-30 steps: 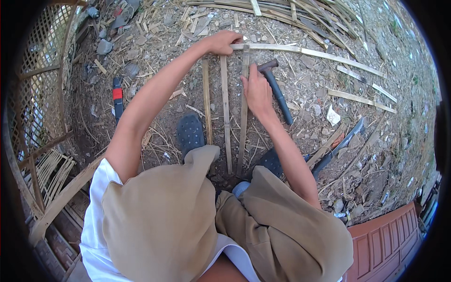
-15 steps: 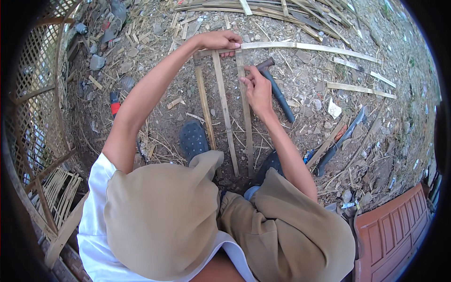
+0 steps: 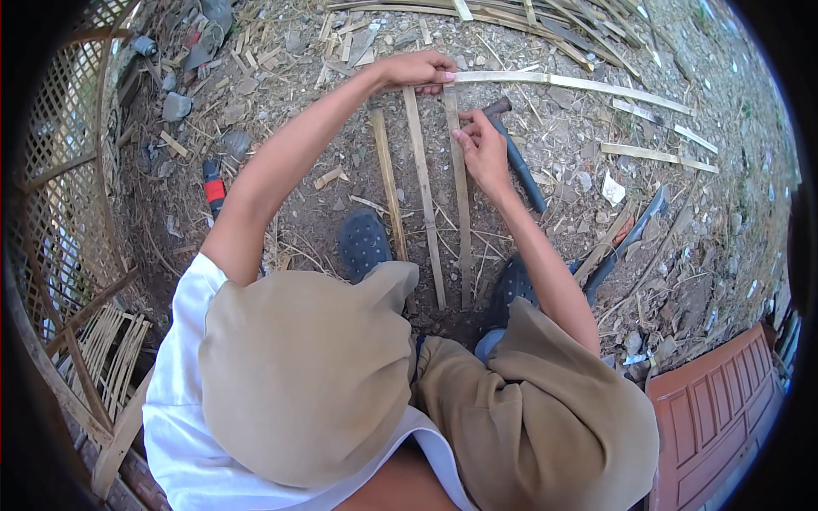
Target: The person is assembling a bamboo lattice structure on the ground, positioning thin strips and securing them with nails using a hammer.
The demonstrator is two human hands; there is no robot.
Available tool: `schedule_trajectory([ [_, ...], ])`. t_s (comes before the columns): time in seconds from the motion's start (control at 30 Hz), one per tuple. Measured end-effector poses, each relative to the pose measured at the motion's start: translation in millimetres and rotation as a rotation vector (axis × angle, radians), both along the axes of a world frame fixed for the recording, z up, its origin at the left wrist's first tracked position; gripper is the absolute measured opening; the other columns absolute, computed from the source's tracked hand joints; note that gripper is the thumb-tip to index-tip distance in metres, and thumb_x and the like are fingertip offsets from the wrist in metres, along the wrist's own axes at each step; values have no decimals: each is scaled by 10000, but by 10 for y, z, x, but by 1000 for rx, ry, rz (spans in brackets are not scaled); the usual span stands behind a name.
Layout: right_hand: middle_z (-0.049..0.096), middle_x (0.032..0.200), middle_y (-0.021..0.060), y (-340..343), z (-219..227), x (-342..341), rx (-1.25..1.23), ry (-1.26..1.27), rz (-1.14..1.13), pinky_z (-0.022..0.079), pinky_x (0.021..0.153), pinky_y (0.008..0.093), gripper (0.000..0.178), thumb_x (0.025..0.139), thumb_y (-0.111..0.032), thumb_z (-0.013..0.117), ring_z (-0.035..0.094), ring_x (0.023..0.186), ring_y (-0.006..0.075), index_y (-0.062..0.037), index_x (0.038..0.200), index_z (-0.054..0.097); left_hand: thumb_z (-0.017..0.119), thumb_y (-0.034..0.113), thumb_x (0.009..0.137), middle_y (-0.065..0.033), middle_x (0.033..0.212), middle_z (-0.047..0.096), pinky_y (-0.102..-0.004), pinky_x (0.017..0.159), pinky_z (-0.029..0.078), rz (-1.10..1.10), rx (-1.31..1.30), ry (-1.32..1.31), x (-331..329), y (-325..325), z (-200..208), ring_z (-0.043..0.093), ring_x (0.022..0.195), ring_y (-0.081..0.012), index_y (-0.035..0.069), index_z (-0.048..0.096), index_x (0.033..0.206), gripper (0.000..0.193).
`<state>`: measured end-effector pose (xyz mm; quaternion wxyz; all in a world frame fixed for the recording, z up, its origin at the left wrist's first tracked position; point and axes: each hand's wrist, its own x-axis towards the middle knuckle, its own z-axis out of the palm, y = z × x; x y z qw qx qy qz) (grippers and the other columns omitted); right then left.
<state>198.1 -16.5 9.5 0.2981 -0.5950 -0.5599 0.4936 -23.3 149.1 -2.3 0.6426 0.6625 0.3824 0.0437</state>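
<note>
My left hand (image 3: 423, 70) is closed around the left end of a long, thin wooden strip (image 3: 613, 91) lying crosswise, where it meets the top of an upright strip (image 3: 465, 230). My right hand (image 3: 484, 152) pinches that same upright strip just below, between thumb and fingers. To its left two more strips run toward me: a middle strip (image 3: 424, 196) and an outer strip (image 3: 389, 183), whose top end lies below my left wrist. Beside my right hand a hammer (image 3: 522, 170) with a dark head and blue-green handle rests on the ground.
A machete (image 3: 603, 271) lies right of my right forearm. Left of my left arm is a dark tool with a red band (image 3: 214, 189). Loose strips (image 3: 656, 157) lie to the right, with a strip pile (image 3: 511, 25) beyond. A lattice panel (image 3: 72, 128) stands left; a brown panel (image 3: 716, 409) lies lower right.
The view has shifted slightly, moving most things rightward in the picture. The outer strip's top now shows apart from the crosswise strip. Both hands keep their grips.
</note>
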Motion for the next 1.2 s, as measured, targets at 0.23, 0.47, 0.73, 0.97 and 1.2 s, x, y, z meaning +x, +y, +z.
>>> schedule_trajectory([
  [0.23, 716, 917, 149, -173, 165, 46, 75, -131, 31, 559, 706, 408, 323, 1024, -100, 796, 698, 769, 263, 29, 1287, 662, 574, 322, 1194, 11, 796, 591, -304, 644, 478, -36, 102, -2, 157, 204, -158, 553, 703, -89, 62, 641, 1052, 304],
  [0.47, 636, 1203, 186, -377, 192, 504, 479, -879, 38, 536, 948, 488, 315, 1004, -151, 790, 626, 1148, 393, -22, 1265, 668, 570, 330, 1199, 20, 782, 572, -297, 614, 457, -67, 86, -15, 221, 343, -274, 538, 681, -79, 69, 661, 1106, 292],
  [0.73, 619, 1181, 225, -620, 180, 1095, 367, -825, -104, 510, 973, 545, 263, 1027, -78, 731, 618, 1108, 428, 16, 1257, 643, 557, 314, 1209, 7, 829, 601, -314, 698, 506, -22, 90, 48, 293, 336, -200, 567, 738, -90, 54, 659, 1150, 286],
  [0.97, 614, 1147, 214, -703, 452, 1180, 376, -804, -196, 503, 944, 541, 334, 1021, -96, 757, 623, 1086, 436, 14, 1314, 638, 549, 337, 1212, -4, 842, 606, -340, 727, 517, -34, 155, 92, 324, 220, -91, 579, 756, -113, 57, 641, 1113, 312],
  [1.2, 636, 1169, 273, -425, 429, 22, 183, -436, 86, 584, 835, 613, 369, 1046, -179, 754, 713, 981, 539, 33, 1283, 567, 587, 366, 1191, -8, 841, 628, -323, 719, 527, -1, 123, 97, 288, 202, 25, 601, 761, -104, 60, 682, 1135, 326],
])
